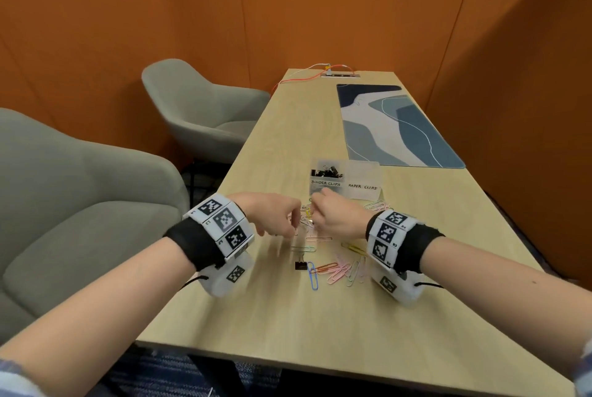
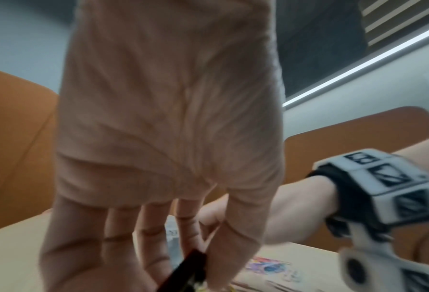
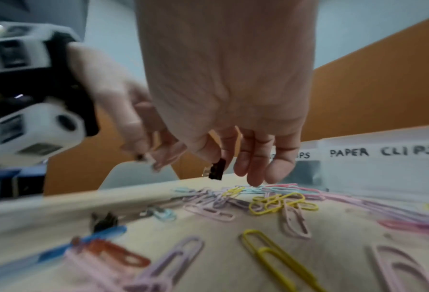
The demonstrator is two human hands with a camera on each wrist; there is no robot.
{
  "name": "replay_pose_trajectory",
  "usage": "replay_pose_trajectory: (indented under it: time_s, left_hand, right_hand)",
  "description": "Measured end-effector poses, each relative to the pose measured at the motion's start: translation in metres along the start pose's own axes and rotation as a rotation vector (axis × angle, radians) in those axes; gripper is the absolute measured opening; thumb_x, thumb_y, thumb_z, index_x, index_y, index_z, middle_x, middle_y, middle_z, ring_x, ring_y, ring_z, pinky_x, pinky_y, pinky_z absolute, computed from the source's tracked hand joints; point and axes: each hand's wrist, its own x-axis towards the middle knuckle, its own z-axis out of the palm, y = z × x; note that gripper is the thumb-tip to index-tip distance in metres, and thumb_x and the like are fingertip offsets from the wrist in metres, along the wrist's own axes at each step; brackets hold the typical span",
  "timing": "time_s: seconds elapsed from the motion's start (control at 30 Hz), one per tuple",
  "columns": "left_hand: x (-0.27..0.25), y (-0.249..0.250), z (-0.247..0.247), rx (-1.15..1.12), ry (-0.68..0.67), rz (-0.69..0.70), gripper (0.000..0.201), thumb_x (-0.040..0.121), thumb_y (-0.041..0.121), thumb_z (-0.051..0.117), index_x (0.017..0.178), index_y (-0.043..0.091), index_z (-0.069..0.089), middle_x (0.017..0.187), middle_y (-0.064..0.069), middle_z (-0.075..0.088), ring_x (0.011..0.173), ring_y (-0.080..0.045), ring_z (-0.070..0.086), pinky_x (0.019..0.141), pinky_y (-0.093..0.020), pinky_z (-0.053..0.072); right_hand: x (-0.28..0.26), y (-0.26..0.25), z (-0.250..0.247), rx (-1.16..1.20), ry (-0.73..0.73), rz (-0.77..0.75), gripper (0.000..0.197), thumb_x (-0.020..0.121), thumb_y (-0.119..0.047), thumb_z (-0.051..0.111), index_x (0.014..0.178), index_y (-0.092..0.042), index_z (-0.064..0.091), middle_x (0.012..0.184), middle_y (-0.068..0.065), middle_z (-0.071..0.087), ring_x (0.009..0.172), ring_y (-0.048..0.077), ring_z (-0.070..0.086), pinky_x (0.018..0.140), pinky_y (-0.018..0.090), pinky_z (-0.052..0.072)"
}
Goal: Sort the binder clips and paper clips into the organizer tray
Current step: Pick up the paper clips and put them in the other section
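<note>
A clear organizer tray [image 1: 363, 193] stands mid-table, with one compartment labelled BINDER CLIPS [image 1: 325, 172] holding several black clips and one labelled PAPER CLIPS [image 3: 383, 152]. Coloured paper clips [image 1: 339, 268] [image 3: 276, 201] lie scattered in front of it. My left hand [image 1: 294, 220] [image 2: 198, 256] pinches a black binder clip [image 2: 186, 272] just above the pile. Close beside it, my right hand [image 1: 318, 207] [image 3: 219, 162] pinches a small black binder clip [image 3: 217, 170] between thumb and forefinger, with the other fingers hanging down. One more black binder clip [image 1: 300, 265] [image 3: 103, 219] lies on the table nearer to me.
A blue patterned desk mat [image 1: 394, 127] lies behind the tray on the right. Two grey armchairs [image 1: 205, 108] [image 1: 80, 204] stand along the table's left side. A power strip with an orange cable [image 1: 339, 75] sits at the far end. Orange walls surround the table.
</note>
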Motion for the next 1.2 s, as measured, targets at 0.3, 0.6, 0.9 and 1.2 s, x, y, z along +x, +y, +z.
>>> replay_pose_trajectory:
  time_s: [0.3,0.6,0.9,1.2]
  left_hand:
    - [-0.003,0.013,0.032,0.104,-0.02,0.233,0.027,0.082,0.009,0.064,0.108,0.011,0.061,0.106,-0.009,0.057,0.091,-0.021,0.051,0.058,-0.01,0.039]
    - [-0.003,0.011,0.037,0.179,0.085,0.299,0.025,0.08,0.007,0.06,0.105,0.012,0.064,0.108,-0.007,0.061,0.097,-0.017,0.051,0.071,-0.02,0.034]
    - [-0.005,0.006,0.037,0.154,0.093,0.265,0.017,0.08,0.011,0.061,0.096,0.015,0.065,0.098,0.0,0.047,0.073,-0.004,0.044,0.07,-0.018,0.039]
    - [-0.019,-0.014,0.031,-0.067,0.003,0.104,0.036,0.076,0.01,0.071,0.105,0.02,0.052,0.112,-0.005,0.052,0.065,-0.019,0.059,0.054,-0.021,0.048]
  right_hand:
    - [0.03,0.041,-0.054,0.48,0.299,0.407,0.017,0.092,-0.012,0.044,0.085,-0.005,0.059,0.079,0.014,0.066,0.067,0.026,0.061,0.07,0.039,0.057]
    - [0.023,0.045,-0.062,0.385,0.185,0.304,0.028,0.092,-0.016,0.046,0.116,-0.012,0.061,0.111,0.01,0.065,0.087,0.028,0.067,0.076,0.037,0.057]
    - [-0.028,0.071,-0.036,-0.089,-0.053,0.327,0.03,0.087,-0.006,0.045,0.11,-0.008,0.063,0.118,0.012,0.062,0.106,0.028,0.059,0.09,0.034,0.049]
    - [-0.035,0.083,-0.014,-0.146,-0.203,0.371,0.044,0.084,-0.038,0.06,0.115,-0.008,0.054,0.115,0.012,0.06,0.096,0.026,0.055,0.08,0.033,0.045]
